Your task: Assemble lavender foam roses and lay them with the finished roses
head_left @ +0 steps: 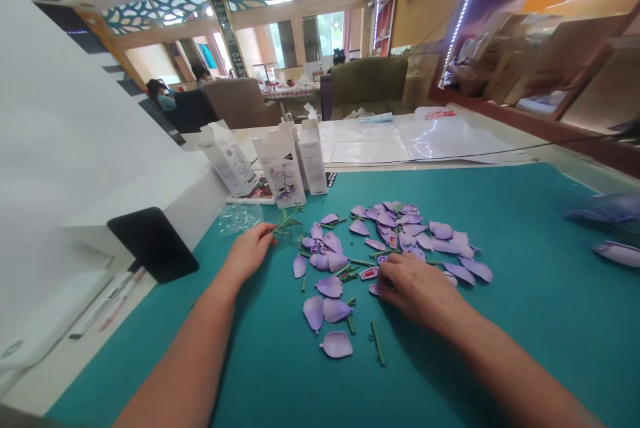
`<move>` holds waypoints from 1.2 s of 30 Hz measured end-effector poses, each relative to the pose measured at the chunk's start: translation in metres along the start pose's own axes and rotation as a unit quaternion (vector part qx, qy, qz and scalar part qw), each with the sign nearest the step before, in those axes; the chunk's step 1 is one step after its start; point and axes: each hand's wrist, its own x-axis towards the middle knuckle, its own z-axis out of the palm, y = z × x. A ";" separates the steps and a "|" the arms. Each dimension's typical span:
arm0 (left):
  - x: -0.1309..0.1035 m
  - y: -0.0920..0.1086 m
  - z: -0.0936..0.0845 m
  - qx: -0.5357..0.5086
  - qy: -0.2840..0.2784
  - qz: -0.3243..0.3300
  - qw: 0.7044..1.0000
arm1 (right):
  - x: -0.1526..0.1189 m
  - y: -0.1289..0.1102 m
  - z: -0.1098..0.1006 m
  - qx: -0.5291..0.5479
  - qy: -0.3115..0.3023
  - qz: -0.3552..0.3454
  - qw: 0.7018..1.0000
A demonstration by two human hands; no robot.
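My left hand (250, 249) pinches a green leafy stem (286, 220) at the left edge of a spread of purple plastic flower petals. Just above the pile, my right hand (417, 287) has its fingers curled and drawn together; what is under them is hidden. By its thumb tip lies a small purple piece (374, 289), and a petal with a red and white mark (369, 273) is beside the fingers. Loose purple petals (330, 287) and short green stem pieces (377, 343) lie in front of and between both hands. A denser heap of petals (387, 218) sits farther back.
A green mat (525, 228) covers the table. White product boxes (280, 171) stand at the back left, near a clear plastic bag (240, 218). A black tablet-like device (153, 245) leans at left. Wrapped purple pieces (617, 253) lie far right. People sit in the background.
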 end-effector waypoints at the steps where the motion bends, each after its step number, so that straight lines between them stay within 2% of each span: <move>1: 0.000 -0.001 0.001 0.001 -0.001 -0.002 1.000 | 0.001 0.000 0.002 -0.004 -0.004 -0.006 1.000; 5: 0.002 -0.005 0.004 0.004 -0.007 -0.005 1.000 | 0.003 0.001 0.007 -0.006 0.000 -0.016 1.000; 13: 0.008 -0.013 0.011 0.026 -0.005 0.004 1.000 | 0.004 0.001 0.001 0.035 -0.011 0.019 0.999; 17: 0.009 -0.016 0.015 0.047 0.004 0.009 0.999 | 0.006 0.007 -0.002 0.124 0.020 0.057 0.990; 21: 0.006 -0.013 0.012 0.081 0.051 0.013 0.995 | 0.010 0.019 -0.001 0.259 0.071 0.096 0.959; 24: -0.003 0.007 0.006 0.094 0.095 0.034 0.991 | 0.014 0.026 -0.001 0.372 0.096 0.132 0.914; 26: -0.012 0.029 0.007 0.090 0.097 0.095 0.987 | 0.015 0.027 -0.003 0.469 0.083 0.150 0.866; 27: -0.017 0.043 0.009 0.083 0.078 0.138 0.984 | 0.016 0.027 -0.004 0.513 0.070 0.157 0.841; 29: -0.027 0.069 0.018 0.072 0.007 0.218 0.973 | 0.016 0.025 -0.008 0.573 0.057 0.162 0.802; 31: -0.033 0.092 0.031 0.085 -0.066 0.281 0.954 | 0.016 0.025 -0.010 0.594 0.068 0.162 0.785; 32: -0.035 0.101 0.038 0.105 -0.084 0.297 0.945 | 0.016 0.025 -0.011 0.596 0.078 0.162 0.782; 36: -0.034 0.120 0.059 0.188 -0.095 0.308 0.928 | 0.018 0.031 -0.007 0.601 0.119 0.151 0.776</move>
